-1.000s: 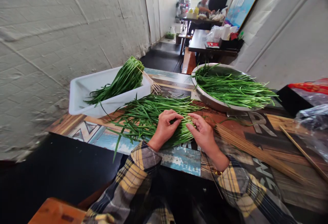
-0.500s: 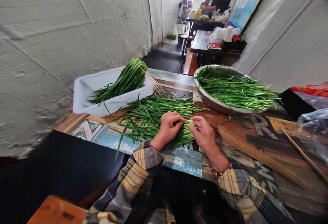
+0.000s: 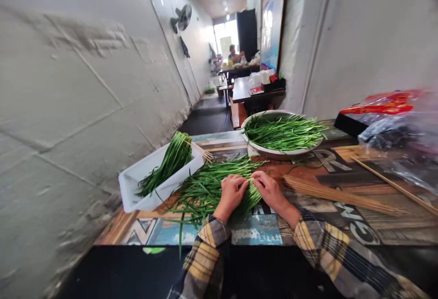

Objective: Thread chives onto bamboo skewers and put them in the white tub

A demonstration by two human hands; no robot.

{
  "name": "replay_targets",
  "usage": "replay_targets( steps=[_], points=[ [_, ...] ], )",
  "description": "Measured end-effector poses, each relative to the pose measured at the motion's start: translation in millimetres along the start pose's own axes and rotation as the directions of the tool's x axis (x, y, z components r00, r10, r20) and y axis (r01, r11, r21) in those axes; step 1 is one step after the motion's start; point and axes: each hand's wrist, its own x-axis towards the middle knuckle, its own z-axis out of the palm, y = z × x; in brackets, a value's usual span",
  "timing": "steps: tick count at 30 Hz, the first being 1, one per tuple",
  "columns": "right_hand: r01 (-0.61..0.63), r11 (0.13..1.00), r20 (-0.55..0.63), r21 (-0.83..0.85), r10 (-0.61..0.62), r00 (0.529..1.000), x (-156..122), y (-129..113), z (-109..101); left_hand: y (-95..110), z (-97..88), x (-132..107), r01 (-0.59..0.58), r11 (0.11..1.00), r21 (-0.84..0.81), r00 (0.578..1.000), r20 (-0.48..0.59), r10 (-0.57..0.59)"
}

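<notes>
My left hand is closed on the pale stem ends of garlic chives spread over the patterned table. Close beside it, my right hand pinches the same stems from the other side, thumb and fingers curled in. The leaves trail leftward, and a few hang over the table's front edge. To the left, a white plastic tray holds a thick bundle of chives, its stem ends propped on the rim with thin sticks poking out. Loose bamboo skewers lie to the right of my right hand.
Behind the pile stands a metal basin of more chives. Plastic bags and a longer stick are at the right. Farther off are another table and a seated person. A wall runs along the left.
The camera view has tilted up, showing more of the ceiling and a wall fan. Both hands stay at the chive stems, slightly shifted.
</notes>
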Motion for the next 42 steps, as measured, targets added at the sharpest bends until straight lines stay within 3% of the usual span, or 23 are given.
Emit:
replay_targets(
  steps=[4, 8, 10, 14, 17, 21, 24, 28, 32, 38, 42],
  points=[
    [0.083, 0.996, -0.08, -0.015, -0.084, 0.993, 19.8, -27.8, -3.5, 9.8, -26.2, 16.4, -0.1, 0.985, -0.142, 0.995, 0.015, 0.103],
    [0.22, 0.972, -0.08, -0.078, -0.226, 0.971, 58.0, -70.3, -17.0, 26.3, -67.4, 35.6, -0.14, 0.936, -0.324, 0.99, -0.039, 0.135],
    [0.299, 0.948, -0.044, -0.11, -0.305, 0.951, 77.9, -90.8, -23.7, 34.0, -88.5, 41.7, -0.107, 0.904, -0.413, 0.994, -0.042, 0.099],
    [0.425, 0.893, 0.028, -0.146, -0.425, 0.905, 109.5, -126.8, -33.7, 44.0, -120.5, 44.6, 0.002, 0.789, -0.614, 0.997, 0.063, 0.046],
    [0.456, 0.88, 0.09, -0.129, -0.448, 0.89, 122.8, -148.1, -46.0, 48.1, -133.6, 43.1, 0.019, 0.726, -0.688, 1.0, 0.016, -0.011],
    [0.349, 0.933, 0.027, -0.087, -0.349, 0.937, 125.7, -158.7, -70.2, 48.9, -143.7, 43.0, -0.024, 0.686, -0.727, 0.988, -0.124, -0.097],
    [0.364, 0.898, 0.081, -0.246, -0.355, 0.931, 117.6, -154.1, -78.9, 48.3, -146.5, 45.6, -0.066, 0.643, -0.763, 0.975, -0.186, -0.121],
    [0.313, 0.888, 0.143, -0.336, -0.28, 0.949, 108.2, -144.8, -66.8, 50.1, -140.8, 49.7, -0.046, 0.605, -0.795, 0.985, -0.136, -0.104],
    [0.261, 0.925, 0.076, -0.277, -0.25, 0.965, 112.1, -139.5, -47.0, 50.3, -132.5, 49.9, -0.05, 0.617, -0.785, 0.993, -0.105, -0.054],
    [0.374, 0.896, 0.094, -0.241, -0.362, 0.928, 120.7, -138.3, -36.2, 43.2, -134.6, 46.2, -0.051, 0.661, -0.749, 0.993, -0.107, -0.046],
    [0.429, 0.815, 0.183, -0.388, -0.388, 0.903, 120.3, -143.8, -40.8, 42.0, -138.9, 45.5, -0.063, 0.683, -0.728, 0.993, -0.112, -0.028]
  ],
)
